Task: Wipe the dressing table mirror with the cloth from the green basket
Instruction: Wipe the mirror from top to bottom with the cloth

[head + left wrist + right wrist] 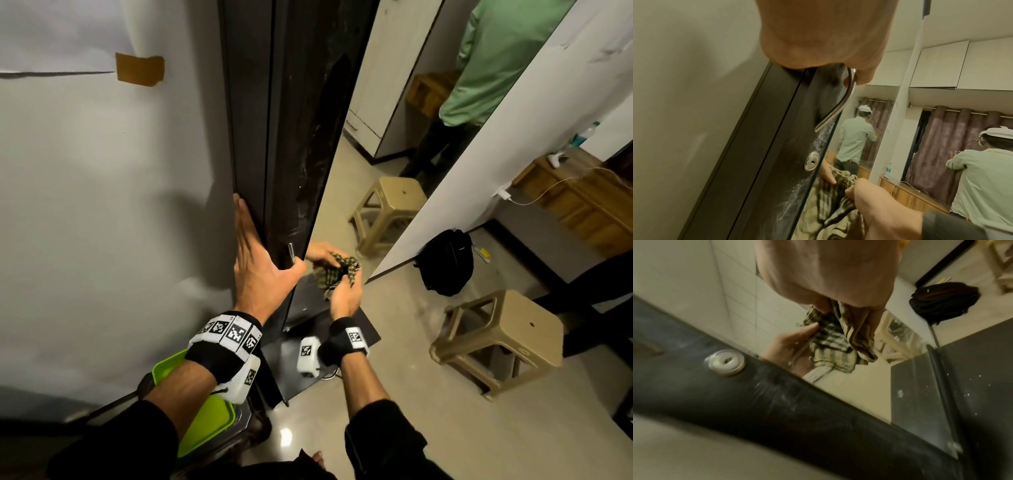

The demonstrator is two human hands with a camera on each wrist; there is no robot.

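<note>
Cloth (pixel 337 274), bunched in the right hand (pixel 344 297), apparently touches the mirror (pixel 387 144) low down; glass runs upward. Left hand (pixel 260 263), fingers straight, braces the frame (pixel 274 137).

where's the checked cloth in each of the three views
Head: the checked cloth is just right of centre, bunched in the right hand against the mirror.
Left wrist: the cloth is at bottom centre, beside the right hand.
Right wrist: the cloth hangs below the hand at upper centre, with its reflection beside it.
Shared landmark: the round keyhole lock shows in both wrist views.
</note>
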